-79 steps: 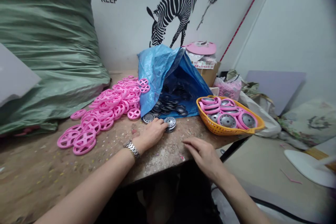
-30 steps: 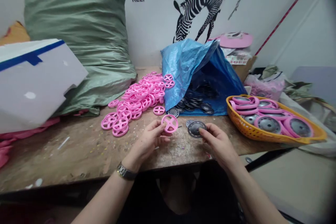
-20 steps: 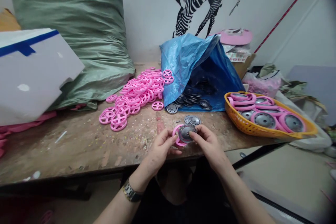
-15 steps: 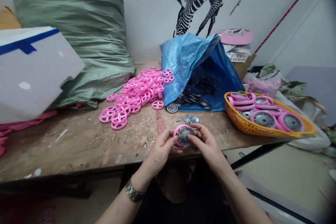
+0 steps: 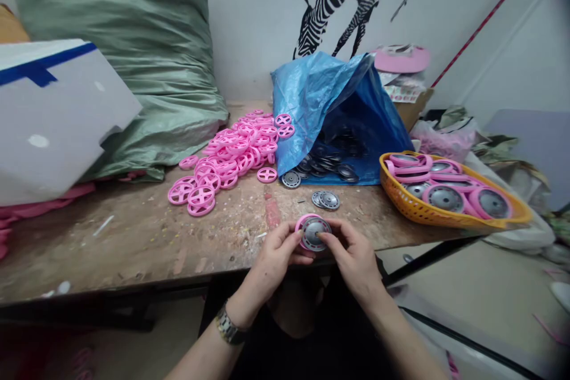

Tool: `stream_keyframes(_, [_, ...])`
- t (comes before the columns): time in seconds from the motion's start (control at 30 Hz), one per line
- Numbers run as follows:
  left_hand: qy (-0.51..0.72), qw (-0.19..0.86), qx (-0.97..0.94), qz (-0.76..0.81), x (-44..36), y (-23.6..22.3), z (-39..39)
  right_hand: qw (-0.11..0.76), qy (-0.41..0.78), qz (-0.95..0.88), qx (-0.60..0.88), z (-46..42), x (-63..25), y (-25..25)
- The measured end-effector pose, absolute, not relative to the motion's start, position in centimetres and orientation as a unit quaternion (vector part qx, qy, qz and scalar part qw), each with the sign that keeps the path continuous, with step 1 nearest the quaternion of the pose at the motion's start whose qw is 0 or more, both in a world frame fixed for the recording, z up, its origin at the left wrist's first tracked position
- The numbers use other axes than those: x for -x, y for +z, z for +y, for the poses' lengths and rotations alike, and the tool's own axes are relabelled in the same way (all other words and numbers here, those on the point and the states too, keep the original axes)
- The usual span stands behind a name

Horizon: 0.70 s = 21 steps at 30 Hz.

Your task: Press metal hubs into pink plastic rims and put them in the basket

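At the table's front edge my left hand (image 5: 281,244) grips a pink wheel ring (image 5: 301,222) by its left side. My right hand (image 5: 351,249) pinches a grey hubcap disc (image 5: 317,227) that lies over the ring, its thumb on the disc's face. The disc sits a little right of the ring's middle; whether it is seated I cannot tell. Just beyond my hands, loose grey discs (image 5: 329,200) overlap on the wood. A heap of pink spoked wheels (image 5: 236,145) lies farther back on the left.
A blue plastic bag (image 5: 298,95) lies open with many grey discs (image 5: 327,163) in its mouth. On the right, an orange basket (image 5: 401,208) holds pink-and-grey wheels. A green sack (image 5: 120,53) and a white board (image 5: 66,130) stand at the left of the wooden table (image 5: 146,237).
The grey disc has shifted slightly and lies flatter over the pink ring. Both hands keep their hold. The view has tilted down a little.
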<state>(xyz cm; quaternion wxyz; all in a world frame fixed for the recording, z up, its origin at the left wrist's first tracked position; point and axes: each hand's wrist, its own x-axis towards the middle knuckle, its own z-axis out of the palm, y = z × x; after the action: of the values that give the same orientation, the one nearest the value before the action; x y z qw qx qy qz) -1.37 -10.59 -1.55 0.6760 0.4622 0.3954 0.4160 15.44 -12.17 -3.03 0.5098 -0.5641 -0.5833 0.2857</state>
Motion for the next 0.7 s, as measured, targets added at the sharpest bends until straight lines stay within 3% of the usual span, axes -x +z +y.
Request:
stream_keyframes(0.23, [0.403,0.677,-0.462,0.407,1.14,-1.38,-10.88,0.524,0.153,-0.613,0.57,-12.67,-15.67,-3.45])
stream_keyframes(0.57, [0.385,0.68,-0.483,0.395,1.25,-1.77,-10.99,0.532,0.187,-0.61,0.557,-12.91,-15.64,-2.96])
stream_keyframes(0.7, [0.378,0.681,-0.5,0.378,1.54,-1.6,-11.01,0.523,0.288,-0.579,0.555,-12.72,-15.89,-2.81])
